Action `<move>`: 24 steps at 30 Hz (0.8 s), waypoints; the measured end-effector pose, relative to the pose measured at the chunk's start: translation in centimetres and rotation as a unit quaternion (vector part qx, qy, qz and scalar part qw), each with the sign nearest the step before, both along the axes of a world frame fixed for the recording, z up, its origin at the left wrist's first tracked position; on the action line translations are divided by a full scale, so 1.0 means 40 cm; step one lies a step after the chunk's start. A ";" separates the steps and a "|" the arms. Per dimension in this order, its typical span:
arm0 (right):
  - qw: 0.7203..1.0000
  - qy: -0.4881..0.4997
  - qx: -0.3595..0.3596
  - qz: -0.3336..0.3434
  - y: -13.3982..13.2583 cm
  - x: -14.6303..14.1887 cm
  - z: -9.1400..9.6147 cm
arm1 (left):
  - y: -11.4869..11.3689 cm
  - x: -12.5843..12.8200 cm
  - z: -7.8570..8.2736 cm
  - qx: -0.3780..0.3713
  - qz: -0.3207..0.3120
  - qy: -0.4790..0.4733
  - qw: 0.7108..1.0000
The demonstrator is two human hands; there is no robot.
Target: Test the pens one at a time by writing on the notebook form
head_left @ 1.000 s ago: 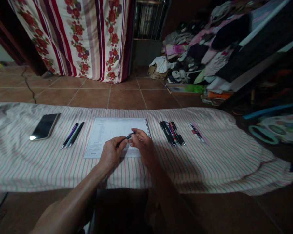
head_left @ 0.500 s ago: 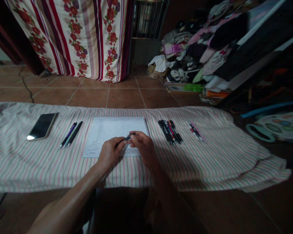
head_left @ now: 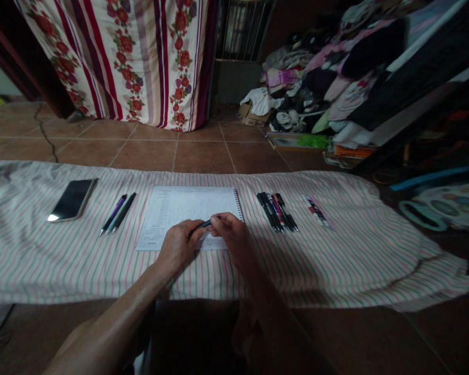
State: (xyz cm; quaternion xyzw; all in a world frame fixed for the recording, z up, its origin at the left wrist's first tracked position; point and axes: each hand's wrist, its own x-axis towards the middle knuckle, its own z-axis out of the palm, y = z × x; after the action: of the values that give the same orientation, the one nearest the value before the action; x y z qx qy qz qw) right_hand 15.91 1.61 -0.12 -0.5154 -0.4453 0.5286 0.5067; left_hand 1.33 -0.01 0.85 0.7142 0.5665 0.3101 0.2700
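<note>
A dark pen [head_left: 204, 224] is held between both my hands, just above the near edge of a spiral notebook [head_left: 187, 205] that lies open on a striped cloth [head_left: 336, 255]. My left hand [head_left: 178, 247] grips the pen's near end with closed fingers. My right hand [head_left: 233, 237] pinches its far end. Two pens [head_left: 118, 213] lie left of the notebook, and a phone [head_left: 72, 200] lies further left. Several pens [head_left: 276, 212] lie in a row right of the notebook, with one more pen [head_left: 316, 210] apart from them.
The cloth covers a low surface on a brown tiled floor [head_left: 203, 153]. A floral curtain [head_left: 140, 57] hangs at the back. A heap of clothes [head_left: 320, 78] lies at the back right. A round coloured object [head_left: 445, 205] sits at the far right.
Both hands stay closed on the pen over the notebook, shifting only slightly. The view has wobbled a little.
</note>
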 end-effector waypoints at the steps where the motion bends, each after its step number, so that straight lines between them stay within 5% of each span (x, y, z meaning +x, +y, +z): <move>1: 1.000 -0.008 -0.002 0.001 0.000 0.000 0.000 | -0.001 0.000 0.000 0.002 -0.002 0.007 1.000; 17: 0.960 -0.266 0.073 -0.041 -0.006 0.000 -0.001 | -0.013 0.000 -0.004 0.042 -0.035 0.048 0.997; 24: 0.976 -0.206 0.062 -0.017 -0.005 0.002 0.001 | -0.007 -0.004 -0.003 0.027 -0.021 0.008 0.999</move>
State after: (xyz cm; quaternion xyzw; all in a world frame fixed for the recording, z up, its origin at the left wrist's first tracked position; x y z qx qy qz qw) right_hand 16.00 1.40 -0.07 -0.5881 -0.5634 0.3737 0.4439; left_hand 1.18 -0.31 0.73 0.7356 0.5448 0.3139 0.2521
